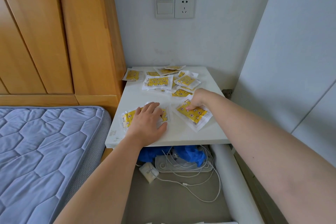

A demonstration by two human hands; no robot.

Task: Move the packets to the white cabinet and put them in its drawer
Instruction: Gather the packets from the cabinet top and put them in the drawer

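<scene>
Several yellow packets in clear wrappers lie in a heap (pixel 163 81) at the back of the white cabinet top (pixel 180 136). My left hand (pixel 148 120) lies flat with spread fingers on a packet (pixel 127 117) near the front left. My right hand (pixel 196 101) has its fingers curled down onto another packet (pixel 193 114) at the front right, pinching its far edge. Below the top, the open drawer (pixel 223 172) shows a white power strip (pixel 183 165), cables and blue plastic.
A blue quilted mattress (pixel 45 160) and a wooden headboard (pixel 54 32) border the cabinet on the left. A white wardrobe panel (pixel 291 60) stands on the right. A wall switch and socket (pixel 175 6) sit above the cabinet.
</scene>
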